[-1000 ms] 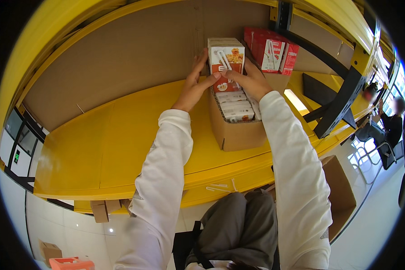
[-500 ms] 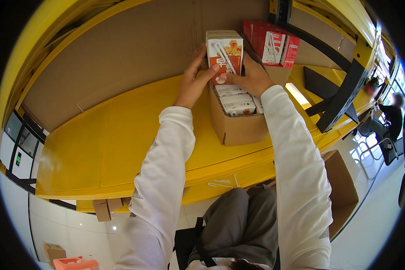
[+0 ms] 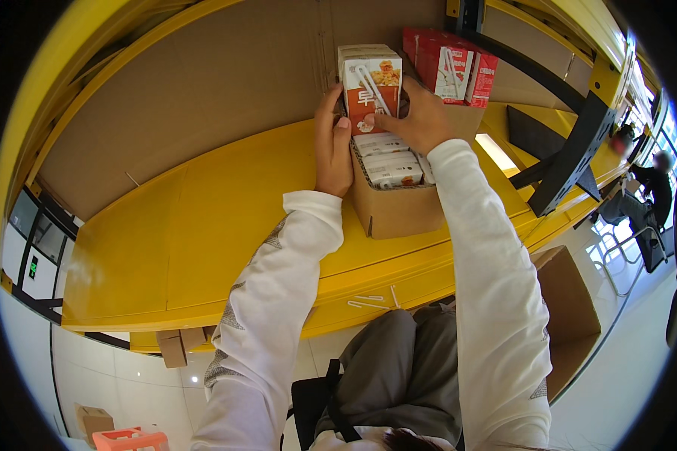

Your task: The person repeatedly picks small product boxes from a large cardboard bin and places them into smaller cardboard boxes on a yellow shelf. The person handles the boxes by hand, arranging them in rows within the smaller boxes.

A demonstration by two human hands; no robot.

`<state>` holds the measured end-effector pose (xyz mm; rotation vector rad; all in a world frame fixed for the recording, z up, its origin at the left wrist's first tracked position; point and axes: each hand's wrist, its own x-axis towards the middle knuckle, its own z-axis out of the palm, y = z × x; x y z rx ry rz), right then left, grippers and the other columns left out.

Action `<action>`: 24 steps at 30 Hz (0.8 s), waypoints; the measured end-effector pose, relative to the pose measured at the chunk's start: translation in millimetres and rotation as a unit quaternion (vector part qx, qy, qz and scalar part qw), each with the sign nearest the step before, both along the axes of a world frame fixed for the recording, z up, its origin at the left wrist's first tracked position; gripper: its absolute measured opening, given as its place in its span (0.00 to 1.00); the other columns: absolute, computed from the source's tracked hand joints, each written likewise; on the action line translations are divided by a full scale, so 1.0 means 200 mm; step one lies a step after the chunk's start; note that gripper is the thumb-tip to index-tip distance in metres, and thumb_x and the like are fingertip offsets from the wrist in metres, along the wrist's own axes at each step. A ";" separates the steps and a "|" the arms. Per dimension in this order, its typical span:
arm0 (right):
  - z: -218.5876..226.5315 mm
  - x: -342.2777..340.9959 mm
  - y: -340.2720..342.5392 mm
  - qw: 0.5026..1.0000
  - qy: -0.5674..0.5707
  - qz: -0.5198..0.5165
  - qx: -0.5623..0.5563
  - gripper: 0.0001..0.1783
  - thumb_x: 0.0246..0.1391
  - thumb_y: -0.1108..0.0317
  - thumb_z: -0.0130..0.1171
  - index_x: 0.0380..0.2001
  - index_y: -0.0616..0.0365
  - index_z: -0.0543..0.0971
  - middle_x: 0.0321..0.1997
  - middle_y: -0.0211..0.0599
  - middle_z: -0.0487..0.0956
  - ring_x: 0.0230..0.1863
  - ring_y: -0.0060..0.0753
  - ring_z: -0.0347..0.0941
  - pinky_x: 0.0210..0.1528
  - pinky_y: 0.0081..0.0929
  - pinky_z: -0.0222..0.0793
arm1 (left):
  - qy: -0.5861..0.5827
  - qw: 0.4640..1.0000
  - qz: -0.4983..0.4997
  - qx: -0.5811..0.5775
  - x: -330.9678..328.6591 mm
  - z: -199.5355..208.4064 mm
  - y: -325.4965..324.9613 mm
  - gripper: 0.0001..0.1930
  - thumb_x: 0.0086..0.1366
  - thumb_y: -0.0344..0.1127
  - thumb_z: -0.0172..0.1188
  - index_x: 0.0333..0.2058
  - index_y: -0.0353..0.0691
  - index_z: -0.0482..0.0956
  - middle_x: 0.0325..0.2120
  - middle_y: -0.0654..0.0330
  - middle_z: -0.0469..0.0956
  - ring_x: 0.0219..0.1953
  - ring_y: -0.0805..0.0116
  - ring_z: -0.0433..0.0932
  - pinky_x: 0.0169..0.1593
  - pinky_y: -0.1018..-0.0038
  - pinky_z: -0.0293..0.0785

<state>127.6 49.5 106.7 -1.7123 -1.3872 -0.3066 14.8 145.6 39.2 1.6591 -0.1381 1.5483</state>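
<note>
A white and orange drink carton [image 3: 372, 94], with a wrapped straw on its front, stands upright at the far end of an open cardboard box [image 3: 399, 214]. More carton tops show just behind it. My right hand [image 3: 423, 116] grips its right side, with the thumb across the lower front. Against its left side my left hand [image 3: 332, 146] is closed, fingers along the edge and thumb pointing up near the lower corner. Nearer me in the box, several white drink cartons [image 3: 391, 169] sit with their ends upward. The standing carton's base is partly hidden.
Yellow shelf [image 3: 203, 233] carries the box. Red cartons [image 3: 447, 68] stand behind to the right, beside a black metal post [image 3: 572, 158]. White straws [image 3: 368, 302] lie at the front edge. A large open cardboard box [image 3: 568, 316] is below right. Far right, a person [image 3: 651, 195] sits.
My left thumb has slid off the carton's front to its lower left side, and the left wrist has turned more upright. My right hand stays on the carton. The view has shifted slightly.
</note>
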 end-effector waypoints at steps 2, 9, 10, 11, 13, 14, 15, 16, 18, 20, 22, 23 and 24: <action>0.00 0.00 0.00 1.000 0.003 -0.012 0.000 0.38 0.27 0.55 0.72 0.42 0.64 0.71 0.37 0.52 0.78 0.41 0.50 0.74 0.46 0.37 0.69 | -0.004 0.997 0.064 0.030 -0.01 0.00 0.00 0.18 0.64 0.32 0.44 0.51 0.34 0.65 0.54 0.46 0.62 0.56 0.56 0.61 0.59 0.67 0.53; 0.02 0.01 0.00 0.999 0.025 -0.010 -0.022 0.37 0.26 0.55 0.72 0.42 0.63 0.71 0.37 0.53 0.78 0.40 0.51 0.74 0.45 0.37 0.69 | -0.030 0.988 0.143 0.059 0.00 -0.01 0.00 0.13 0.63 0.31 0.46 0.43 0.32 0.71 0.48 0.45 0.67 0.51 0.53 0.66 0.56 0.65 0.59; 0.02 0.01 0.00 0.999 0.025 -0.006 -0.024 0.37 0.26 0.55 0.72 0.41 0.63 0.71 0.36 0.53 0.78 0.40 0.51 0.74 0.45 0.38 0.69 | -0.029 0.987 0.144 0.062 0.00 -0.01 0.00 0.13 0.63 0.32 0.46 0.44 0.32 0.71 0.48 0.45 0.67 0.52 0.53 0.66 0.56 0.65 0.59; 0.02 0.01 0.00 0.999 0.025 -0.001 -0.025 0.36 0.26 0.56 0.71 0.41 0.64 0.71 0.36 0.53 0.78 0.40 0.51 0.75 0.45 0.38 0.69 | -0.028 0.987 0.147 0.065 -0.01 -0.01 0.00 0.13 0.63 0.32 0.46 0.44 0.32 0.71 0.48 0.45 0.67 0.52 0.53 0.66 0.56 0.65 0.59; 0.01 0.01 0.00 0.999 0.028 0.015 -0.020 0.36 0.27 0.56 0.71 0.40 0.64 0.70 0.37 0.54 0.77 0.41 0.52 0.74 0.46 0.38 0.69 | -0.024 0.986 0.149 0.066 -0.01 -0.01 0.01 0.14 0.64 0.32 0.46 0.44 0.32 0.70 0.49 0.45 0.67 0.52 0.53 0.65 0.56 0.65 0.58; 0.01 0.01 0.00 0.999 0.029 0.024 -0.015 0.36 0.27 0.55 0.71 0.40 0.65 0.70 0.37 0.55 0.77 0.42 0.52 0.74 0.46 0.38 0.68 | -0.022 0.987 0.146 0.063 -0.01 -0.01 0.00 0.14 0.64 0.33 0.46 0.45 0.31 0.70 0.49 0.45 0.66 0.53 0.53 0.65 0.56 0.65 0.58; 0.01 0.01 0.00 0.999 0.030 0.034 -0.009 0.37 0.28 0.55 0.71 0.40 0.66 0.69 0.38 0.55 0.76 0.43 0.53 0.73 0.47 0.38 0.68 | -0.020 0.988 0.144 0.061 -0.01 -0.01 0.00 0.14 0.64 0.33 0.45 0.45 0.31 0.69 0.49 0.45 0.66 0.53 0.53 0.64 0.56 0.65 0.57; 0.00 0.00 0.00 1.000 0.013 0.027 -0.001 0.37 0.29 0.55 0.70 0.41 0.66 0.69 0.40 0.56 0.75 0.44 0.53 0.72 0.48 0.39 0.67 | -0.013 0.988 0.143 0.062 -0.01 -0.01 0.00 0.15 0.64 0.34 0.45 0.46 0.31 0.68 0.50 0.45 0.65 0.53 0.53 0.64 0.56 0.65 0.57; -0.01 -0.01 0.00 1.000 -0.022 0.011 0.015 0.37 0.31 0.54 0.68 0.42 0.67 0.67 0.42 0.58 0.74 0.46 0.55 0.70 0.50 0.39 0.65 | 0.001 0.988 0.141 0.064 -0.01 -0.01 0.00 0.17 0.65 0.36 0.44 0.48 0.31 0.66 0.51 0.45 0.63 0.54 0.54 0.63 0.57 0.65 0.56; 0.01 -0.02 -0.01 1.000 0.024 0.011 -0.013 0.35 0.34 0.54 0.65 0.42 0.68 0.67 0.43 0.59 0.73 0.48 0.55 0.69 0.51 0.40 0.64 | 0.009 0.993 0.113 0.027 -0.01 -0.02 -0.01 0.18 0.65 0.37 0.43 0.50 0.32 0.65 0.51 0.46 0.62 0.54 0.55 0.62 0.57 0.66 0.55; 0.01 -0.02 -0.01 0.999 0.045 0.009 -0.016 0.32 0.39 0.54 0.60 0.42 0.68 0.67 0.44 0.60 0.72 0.48 0.57 0.68 0.51 0.40 0.63 | 0.005 0.997 0.078 -0.018 0.01 -0.02 -0.03 0.19 0.66 0.37 0.43 0.52 0.33 0.63 0.51 0.47 0.62 0.54 0.56 0.61 0.58 0.66 0.54; -0.01 -0.01 0.00 0.999 0.045 0.008 -0.005 0.30 0.42 0.54 0.57 0.42 0.68 0.67 0.43 0.60 0.72 0.47 0.57 0.68 0.51 0.41 0.63 | -0.002 0.997 0.059 -0.043 0.00 -0.02 -0.06 0.19 0.66 0.37 0.42 0.53 0.33 0.62 0.51 0.48 0.62 0.54 0.56 0.61 0.58 0.67 0.54; -0.02 0.00 0.01 0.999 0.044 0.007 0.006 0.28 0.44 0.54 0.54 0.42 0.67 0.67 0.43 0.60 0.72 0.47 0.58 0.68 0.51 0.41 0.63 | -0.009 0.997 0.040 -0.069 0.00 -0.01 -0.07 0.20 0.66 0.37 0.42 0.54 0.33 0.61 0.51 0.48 0.62 0.54 0.57 0.60 0.58 0.67 0.53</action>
